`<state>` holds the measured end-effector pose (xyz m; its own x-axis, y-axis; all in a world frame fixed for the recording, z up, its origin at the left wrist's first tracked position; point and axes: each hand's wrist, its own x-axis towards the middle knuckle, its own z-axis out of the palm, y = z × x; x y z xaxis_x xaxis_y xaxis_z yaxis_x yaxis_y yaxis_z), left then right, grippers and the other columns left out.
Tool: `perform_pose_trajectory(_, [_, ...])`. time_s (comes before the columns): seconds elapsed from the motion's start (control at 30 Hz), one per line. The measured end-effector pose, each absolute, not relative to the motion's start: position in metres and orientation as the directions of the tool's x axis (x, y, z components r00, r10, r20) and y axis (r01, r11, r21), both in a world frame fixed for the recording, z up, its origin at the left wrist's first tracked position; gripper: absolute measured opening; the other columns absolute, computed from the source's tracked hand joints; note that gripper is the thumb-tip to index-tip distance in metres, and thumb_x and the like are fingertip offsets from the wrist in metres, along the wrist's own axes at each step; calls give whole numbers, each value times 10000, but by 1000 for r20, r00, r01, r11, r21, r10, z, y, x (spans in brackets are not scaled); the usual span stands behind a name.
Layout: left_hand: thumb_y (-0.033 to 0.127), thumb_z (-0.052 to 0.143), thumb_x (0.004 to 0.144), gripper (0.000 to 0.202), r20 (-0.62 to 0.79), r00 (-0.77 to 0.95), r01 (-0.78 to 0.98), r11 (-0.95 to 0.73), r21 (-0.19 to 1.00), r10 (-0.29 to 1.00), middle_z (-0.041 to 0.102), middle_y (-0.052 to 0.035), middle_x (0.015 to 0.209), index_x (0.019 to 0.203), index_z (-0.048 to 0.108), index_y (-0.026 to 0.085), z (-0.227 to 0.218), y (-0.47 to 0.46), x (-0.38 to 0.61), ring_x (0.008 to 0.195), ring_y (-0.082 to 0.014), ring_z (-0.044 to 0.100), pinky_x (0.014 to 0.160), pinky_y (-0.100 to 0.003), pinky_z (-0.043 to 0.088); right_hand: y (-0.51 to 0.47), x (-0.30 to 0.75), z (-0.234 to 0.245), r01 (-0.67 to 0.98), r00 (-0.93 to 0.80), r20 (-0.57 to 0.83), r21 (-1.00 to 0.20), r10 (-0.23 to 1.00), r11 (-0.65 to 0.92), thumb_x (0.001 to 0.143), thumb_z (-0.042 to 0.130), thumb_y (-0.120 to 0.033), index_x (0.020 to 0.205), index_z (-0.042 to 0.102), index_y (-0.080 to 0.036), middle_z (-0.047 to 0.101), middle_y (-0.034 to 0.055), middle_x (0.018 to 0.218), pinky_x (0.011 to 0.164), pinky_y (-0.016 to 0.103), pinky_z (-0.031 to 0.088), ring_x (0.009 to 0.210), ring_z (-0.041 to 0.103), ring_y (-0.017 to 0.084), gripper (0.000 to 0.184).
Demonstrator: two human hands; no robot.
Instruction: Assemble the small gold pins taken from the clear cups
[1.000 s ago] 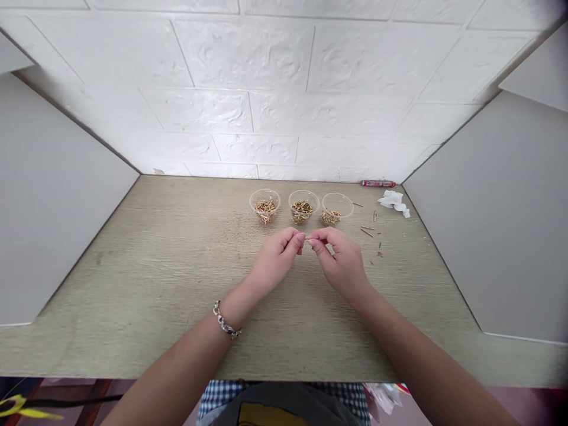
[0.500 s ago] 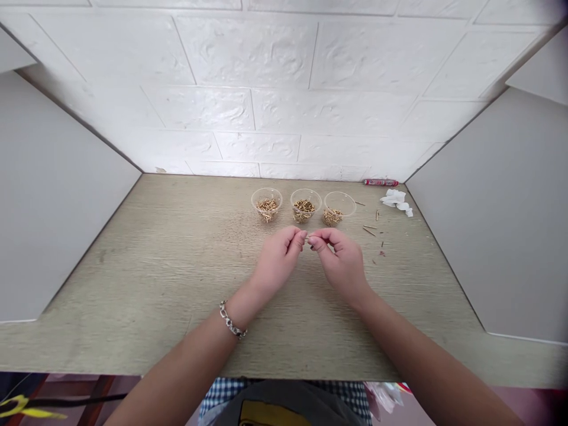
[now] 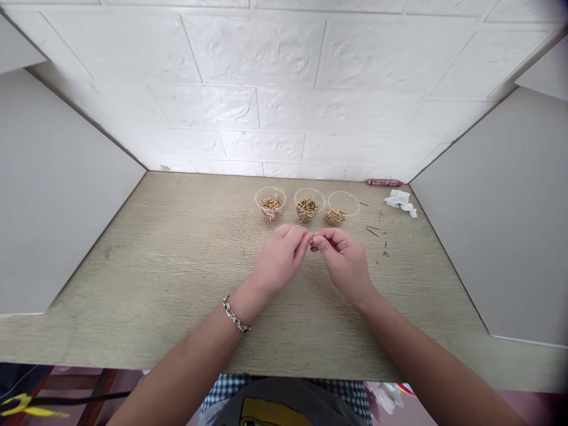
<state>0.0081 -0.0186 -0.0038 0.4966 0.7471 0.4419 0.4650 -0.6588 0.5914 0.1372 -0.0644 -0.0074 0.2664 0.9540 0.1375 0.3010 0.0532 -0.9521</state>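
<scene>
My left hand [image 3: 282,257], with a chain bracelet [image 3: 235,315] on its wrist, is closed in a pinch just in front of the cups. Its fingertips meet those of my right hand [image 3: 346,260], which is pinched too. Whatever lies between them is too small and covered to make out. Beyond my hands stand three clear plastic cups: a left cup [image 3: 270,190] and a middle cup [image 3: 309,191], both with small coppery or gold metal pins, and a right cup [image 3: 344,194] with fewer gold pins at its bottom.
Several loose gold pins [image 3: 373,231] lie right of the cups on the wooden table [image 3: 177,254]. Crumpled white tissue [image 3: 398,199] and a red marker-like tube [image 3: 384,183] are at the back right. Grey panels [image 3: 501,225] flank both sides, and a white brick-pattern wall [image 3: 275,106] closes the back.
My left fingers have rolled over and closed against my right fingertips, covering the small gap seen before. The view has shifted slightly; the cups have not moved on the table.
</scene>
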Motion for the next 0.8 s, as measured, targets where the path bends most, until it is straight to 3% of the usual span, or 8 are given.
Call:
perform_pose_trajectory(0.07, [220,396,896,224,433,493,457,-648,609,754,533,1,664,698,489,171,-2,-19,8,669,-125,479,630,-237,363,-65,138,-9,422,262,256,-897,930,128,809,546,-292,765,611,-189,652,7,692,673,295,492,640,593,136,129])
perform_pose_trajectory(0.2, [241,389,898,256,340,492,409,-557,723,802,497,24,603,664,465,171,5,-20,9,598,-105,471,584,-224,360,-63,142,-13,691,132,595,-629,793,357,827,526,-200,750,576,-209,660,-20,697,942,387,409,642,599,118,92])
perform_pose_trajectory(0.3, [252,382,901,279,299,504,389,-522,759,811,485,30,583,642,451,172,7,-20,9,577,-99,468,568,-219,357,-61,144,-14,737,40,676,-517,736,435,833,510,-166,757,557,-213,657,-25,691,982,395,381,645,605,115,101])
perform_pose_trajectory(0.37, [251,383,901,272,331,507,407,-560,722,796,491,26,588,651,460,173,7,-20,8,589,-103,471,579,-222,360,-62,143,-13,728,47,655,-540,754,423,837,503,-177,754,557,-213,650,-27,681,973,393,396,626,598,114,105])
perform_pose_trajectory(0.57, [216,383,902,237,486,498,412,-689,596,718,558,3,664,694,490,173,3,-22,7,679,-114,504,640,-225,380,-67,136,-7,562,219,413,-794,884,232,828,533,-276,764,606,-209,652,-31,663,962,420,411,599,586,114,118])
perform_pose_trajectory(0.8, [294,371,908,278,398,427,384,-561,733,812,547,4,641,690,497,176,4,-23,9,633,-111,502,611,-231,382,-70,136,-3,489,292,367,-851,883,192,810,568,-308,814,650,-237,697,-9,770,930,455,416,693,628,144,108])
